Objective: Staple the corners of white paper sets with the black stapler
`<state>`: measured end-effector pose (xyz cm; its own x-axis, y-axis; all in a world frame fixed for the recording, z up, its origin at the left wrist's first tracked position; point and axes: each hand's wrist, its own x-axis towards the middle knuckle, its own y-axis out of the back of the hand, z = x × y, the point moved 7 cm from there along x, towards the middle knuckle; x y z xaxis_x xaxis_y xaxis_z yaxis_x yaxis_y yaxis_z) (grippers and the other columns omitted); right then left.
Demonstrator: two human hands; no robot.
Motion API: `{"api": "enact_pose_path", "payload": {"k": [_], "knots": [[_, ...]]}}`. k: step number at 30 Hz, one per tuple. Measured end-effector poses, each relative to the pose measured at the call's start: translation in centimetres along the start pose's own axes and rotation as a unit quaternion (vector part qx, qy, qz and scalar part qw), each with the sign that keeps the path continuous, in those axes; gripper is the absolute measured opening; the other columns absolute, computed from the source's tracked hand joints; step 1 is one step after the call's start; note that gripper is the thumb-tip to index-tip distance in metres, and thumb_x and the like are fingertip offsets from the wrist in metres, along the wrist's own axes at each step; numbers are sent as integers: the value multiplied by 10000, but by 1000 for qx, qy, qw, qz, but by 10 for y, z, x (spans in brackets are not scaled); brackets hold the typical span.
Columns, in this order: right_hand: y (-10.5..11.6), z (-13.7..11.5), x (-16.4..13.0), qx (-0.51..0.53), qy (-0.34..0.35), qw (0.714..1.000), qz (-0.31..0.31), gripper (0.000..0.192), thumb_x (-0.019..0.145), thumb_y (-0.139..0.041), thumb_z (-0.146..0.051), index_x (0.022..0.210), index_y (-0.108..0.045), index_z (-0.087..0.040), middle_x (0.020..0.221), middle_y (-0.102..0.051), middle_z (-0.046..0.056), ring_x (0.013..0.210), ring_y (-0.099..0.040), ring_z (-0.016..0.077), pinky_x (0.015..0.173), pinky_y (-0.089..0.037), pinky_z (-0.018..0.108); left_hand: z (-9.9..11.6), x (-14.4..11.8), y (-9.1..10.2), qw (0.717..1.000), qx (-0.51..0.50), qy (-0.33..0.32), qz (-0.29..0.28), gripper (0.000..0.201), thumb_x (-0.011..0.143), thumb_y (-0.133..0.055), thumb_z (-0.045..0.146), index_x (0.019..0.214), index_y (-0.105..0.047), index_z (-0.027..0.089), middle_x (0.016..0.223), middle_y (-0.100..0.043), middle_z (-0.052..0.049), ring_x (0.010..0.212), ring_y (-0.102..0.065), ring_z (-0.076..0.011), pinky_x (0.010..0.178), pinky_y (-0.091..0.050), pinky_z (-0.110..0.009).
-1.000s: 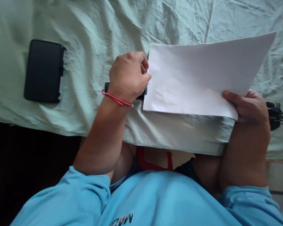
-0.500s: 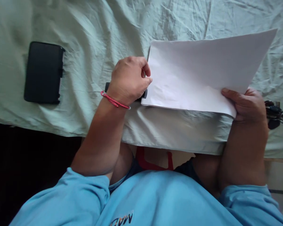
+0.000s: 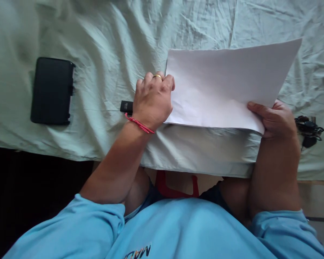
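From my remote station I see both bare hands at work on a sheet of white paper (image 3: 226, 86) lying over a wrinkled pale-green bedsheet (image 3: 118, 43). The right hand (image 3: 275, 120) pinches the paper's near right corner, thumb flat on top and the other fingers hidden beneath. The left hand (image 3: 152, 102), curled narrow with knuckles up, rests against the paper's left edge; a gold ring shows on one finger and a red cord bracelet (image 3: 139, 124) circles the wrist. Under that hand lies a small black oblong object (image 3: 126, 107), only its left end showing; I cannot tell whether the fingers grip it. The paper is smooth, matte and rectangular, its far right corner lifted slightly off the cloth. Well to the left sits a flat black case (image 3: 52, 91) with rounded corners. Just beyond the right hand, a dark bunch of keys (image 3: 309, 129) rests on the sheet. Light-blue sleeves (image 3: 78, 230) fill the foreground.
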<state>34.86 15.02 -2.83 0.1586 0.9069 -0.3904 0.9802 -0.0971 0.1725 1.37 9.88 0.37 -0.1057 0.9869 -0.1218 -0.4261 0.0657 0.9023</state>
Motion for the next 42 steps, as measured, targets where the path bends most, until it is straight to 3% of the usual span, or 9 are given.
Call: {"api": "enact_pose_path", "payload": {"k": [6, 11, 15, 18, 20, 23, 29, 36, 42], "knots": [[5, -4, -1, -17, 27, 999, 16, 609, 375, -1055, -367, 899, -809, -179, 1013, -807, 68, 787, -720, 176, 679, -648, 287, -6, 1, 8, 999, -19, 26, 28, 192, 1008, -524, 296, 1048, -709, 263, 1170, -760, -98, 1108, -668, -359, 975, -487, -516], [17, -4, -3, -9, 22, 999, 32, 590, 383, -1050, -318, 910, -824, -179, 1027, -805, 71, 794, -716, 169, 700, -649, 286, -31, 2, 31, 992, 40, 106, 52, 264, 1077, -464, 345, 1126, -718, 295, 1291, -741, -25, 1266, -608, -266, 1168, -471, -456], [27, -3, -3, -15, 21, 999, 40, 577, 421, -1033, -301, 939, -817, -167, 1076, -799, 98, 813, -727, 193, 690, -653, 315, -45, -2, 52, 956, 126, 173, 200, 340, 1135, -441, 516, 1156, -692, 286, 1404, -649, 35, 1390, -528, -169, 1305, -416, -394], [36, -3, -2, -27, 21, 998, 48, 541, 436, -1027, -311, 921, -823, -185, 1103, -800, 92, 823, -730, 197, 702, -660, 321, -18, -15, 55, 952, 45, 53, 298, 225, 1110, -554, 405, 1088, -704, 240, 1259, -708, -48, 1303, -620, -222, 1228, -481, -408], [43, -3, -1, -23, 30, 998, 56, 529, 424, -1034, -319, 897, -825, -207, 1101, -804, 79, 844, -734, 212, 749, -677, 360, 6, -19, 40, 975, -44, -36, 217, 231, 1125, -491, 319, 1106, -698, 219, 1238, -717, -84, 1280, -665, -240, 1156, -537, -380], [55, -3, 1, -19, 47, 996, 68, 537, 413, -1042, -328, 894, -827, -222, 1109, -802, 82, 896, -746, 245, 852, -689, 443, 21, -27, 27, 972, -173, -15, 158, 160, 1093, -583, 363, 1201, -633, 256, 1405, -661, -85, 1223, -680, -227, 1019, -585, -332], [62, -5, 0, -27, 84, 993, 80, 562, 393, -1048, -395, 885, -830, -232, 1108, -797, 80, 942, -749, 288, 884, -683, 536, 15, -15, -3, 952, -289, 80, 62, 645, 934, -817, 275, 1496, -501, 303, 1487, -657, -114, 1404, -644, -302, 1037, -601, -367], [51, 4, 3, -26, 37, 998, 46, 582, 408, -1057, -414, 899, -816, -214, 1126, -809, 72, 904, -756, 226, 874, -686, 412, 14, -5, -26, 863, -504, 33, -15, 122, 997, -616, 137, 1043, -672, 235, 1090, -805, -10, 1143, -765, -195, 1001, -629, -322], [52, 8, 8, -22, 43, 998, 36, 562, 464, -1030, -408, 952, -834, -209, 1052, -813, 73, 822, -756, 229, 757, -686, 396, 2, -4, -26, 924, -370, 99, 7, 311, 1011, -710, 392, 772, -583, 239, 832, -725, -5, 1012, -757, -237, 740, -621, -282]]}}
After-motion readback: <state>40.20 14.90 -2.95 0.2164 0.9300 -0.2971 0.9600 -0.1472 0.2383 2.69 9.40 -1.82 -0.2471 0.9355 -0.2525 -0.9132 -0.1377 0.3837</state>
